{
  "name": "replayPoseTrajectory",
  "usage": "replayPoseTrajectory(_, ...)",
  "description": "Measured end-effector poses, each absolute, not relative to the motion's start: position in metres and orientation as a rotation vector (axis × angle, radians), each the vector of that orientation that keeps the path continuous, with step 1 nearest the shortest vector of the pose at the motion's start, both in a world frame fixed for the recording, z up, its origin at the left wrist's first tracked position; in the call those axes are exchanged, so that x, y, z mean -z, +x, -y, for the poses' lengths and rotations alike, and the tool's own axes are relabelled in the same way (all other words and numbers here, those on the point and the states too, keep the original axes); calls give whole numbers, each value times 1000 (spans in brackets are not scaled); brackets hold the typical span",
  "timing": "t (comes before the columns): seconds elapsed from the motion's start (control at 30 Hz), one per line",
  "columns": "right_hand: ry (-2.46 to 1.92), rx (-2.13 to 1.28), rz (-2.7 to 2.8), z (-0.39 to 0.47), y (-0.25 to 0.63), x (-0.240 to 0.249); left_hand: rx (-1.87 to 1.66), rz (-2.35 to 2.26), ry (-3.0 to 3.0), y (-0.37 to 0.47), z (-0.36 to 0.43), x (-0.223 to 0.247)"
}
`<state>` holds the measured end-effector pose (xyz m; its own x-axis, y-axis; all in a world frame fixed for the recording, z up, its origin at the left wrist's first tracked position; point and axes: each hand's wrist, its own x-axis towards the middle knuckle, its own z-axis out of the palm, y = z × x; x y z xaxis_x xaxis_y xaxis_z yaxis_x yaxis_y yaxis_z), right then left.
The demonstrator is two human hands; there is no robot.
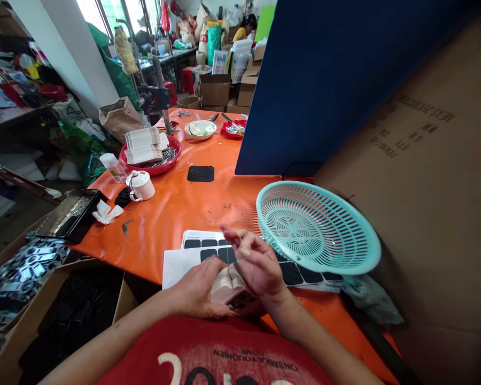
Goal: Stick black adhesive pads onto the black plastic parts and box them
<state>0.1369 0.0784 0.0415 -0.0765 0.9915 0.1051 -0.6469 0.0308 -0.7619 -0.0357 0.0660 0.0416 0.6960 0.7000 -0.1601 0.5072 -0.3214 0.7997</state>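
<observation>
At the desk's left edge a black rectangular metal tray [70, 214] overhangs the orange plastic-covered desk [172, 206], with a crumpled white cloth [107, 213] and a small pink-and-white lidded cup [141, 185] just beside it. Farther back along that edge sits a round red plastic bowl [152, 158] piled with white card stacks. At the near edge, the left hand [198, 291] is curled closed around a small pale pink boxy object [228, 289], gripping it from the left; what the object is cannot be made out. The right hand [256, 264] rests over its top, fingers [234, 238] pinched narrow and blurred, so whether they hold anything small cannot be told. Under both hands lies a white backing sheet of black rounded-rectangle pads [208, 248], partly hidden. Toward the right edge a round turquoise plastic mesh basket [316, 227] tilts against a brown cardboard sheet [425, 176], covering part of the pad sheet.
</observation>
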Motion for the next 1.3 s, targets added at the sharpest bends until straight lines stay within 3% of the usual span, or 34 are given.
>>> replayPoseTrajectory(0.23,-734,-1205,481,-88,143,-25,-470,-888,2015,-49,-56,-19)
replayPoseTrajectory(0.37,-747,-1341,497,-89,153,-23,-526,-953,1893,-48,-50,-15)
replayPoseTrajectory(0.47,-808,-1489,557,-81,161,-26,-622,-1132,1628,-48,-49,-16)
replayPoseTrajectory(0.67,-1008,-1445,385,-53,203,-27,-902,-1238,875,-84,-74,-20)
replayPoseTrajectory(0.77,-1104,-1563,674,-30,222,-23,-861,-1192,793,-119,-99,-27)
replayPoseTrajectory(0.93,-1411,-1593,1359,-2,246,-14,-457,-1120,1076,-149,-144,-38)
replayPoseTrajectory(1.13,-1957,-1130,2069,9,290,13,-222,-1044,1239,-134,-195,-27)
replayPoseTrajectory(1.3,-2228,-785,2240,19,310,20,-186,-1040,1306,-134,-217,-14)
